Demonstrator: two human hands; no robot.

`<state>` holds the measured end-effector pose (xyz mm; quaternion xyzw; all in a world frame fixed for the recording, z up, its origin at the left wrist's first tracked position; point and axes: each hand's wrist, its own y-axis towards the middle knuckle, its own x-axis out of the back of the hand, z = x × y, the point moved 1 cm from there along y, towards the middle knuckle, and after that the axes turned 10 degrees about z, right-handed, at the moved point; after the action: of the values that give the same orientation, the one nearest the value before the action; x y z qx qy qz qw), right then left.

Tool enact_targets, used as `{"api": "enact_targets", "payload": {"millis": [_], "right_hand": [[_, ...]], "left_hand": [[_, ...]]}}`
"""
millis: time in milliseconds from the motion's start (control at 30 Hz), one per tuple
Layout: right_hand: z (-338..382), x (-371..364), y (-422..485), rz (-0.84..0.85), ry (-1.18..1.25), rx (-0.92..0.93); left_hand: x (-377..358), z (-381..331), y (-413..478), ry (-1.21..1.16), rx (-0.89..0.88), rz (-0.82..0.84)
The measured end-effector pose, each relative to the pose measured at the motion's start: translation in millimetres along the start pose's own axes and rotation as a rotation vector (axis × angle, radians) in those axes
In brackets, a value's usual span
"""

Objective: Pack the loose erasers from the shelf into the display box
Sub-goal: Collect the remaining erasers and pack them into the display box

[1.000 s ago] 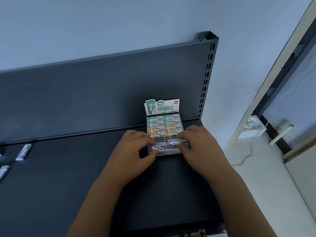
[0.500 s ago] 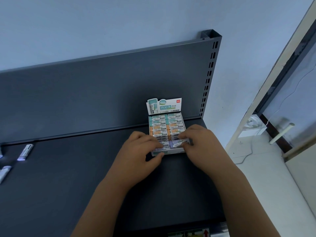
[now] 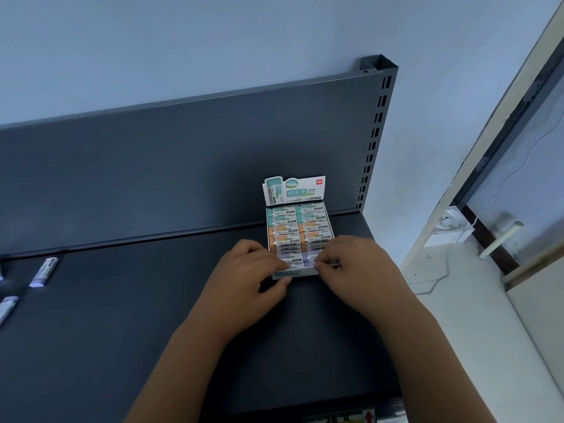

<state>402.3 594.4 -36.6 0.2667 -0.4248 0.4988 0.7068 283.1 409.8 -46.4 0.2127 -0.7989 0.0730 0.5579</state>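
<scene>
The display box [image 3: 293, 190] stands on the dark shelf [image 3: 122, 331] against the back panel, its printed flap upright. Two columns of wrapped erasers [image 3: 297, 230] fill it: teal at the back, orange in the middle, purple at the front. My left hand [image 3: 247, 285] rests at the box's front left corner, fingertips on the front row and thumb against the front wall. My right hand [image 3: 357, 270] pinches a purple eraser [image 3: 311, 259] in the front right row. Loose erasers [image 3: 44, 271] lie far left on the shelf, another loose eraser [image 3: 7, 306] at the frame edge.
The shelf's slotted upright [image 3: 374, 141] stands right of the box, where the shelf ends. Beyond it lie a pale floor [image 3: 457, 315] and a glass door frame [image 3: 500, 141]. A label strip [image 3: 341, 418] runs along the shelf's front edge.
Both hands have stayed at the box's front row, fingers shifting slightly as they press erasers down. The view has drifted a little.
</scene>
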Motion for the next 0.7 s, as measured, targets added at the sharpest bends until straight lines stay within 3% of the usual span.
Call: {"api": "enact_targets", "payload": {"millis": [333,700], "right_hand": [[4,2,-3,0.016,-0.105,-0.07],[19,7,-22,0.05,-0.061,-0.101]], "left_hand": [[-5,-2,-1,0.026,0.033,0.001],[-6,-15,-3,0.097,0.136,-0.005]]}}
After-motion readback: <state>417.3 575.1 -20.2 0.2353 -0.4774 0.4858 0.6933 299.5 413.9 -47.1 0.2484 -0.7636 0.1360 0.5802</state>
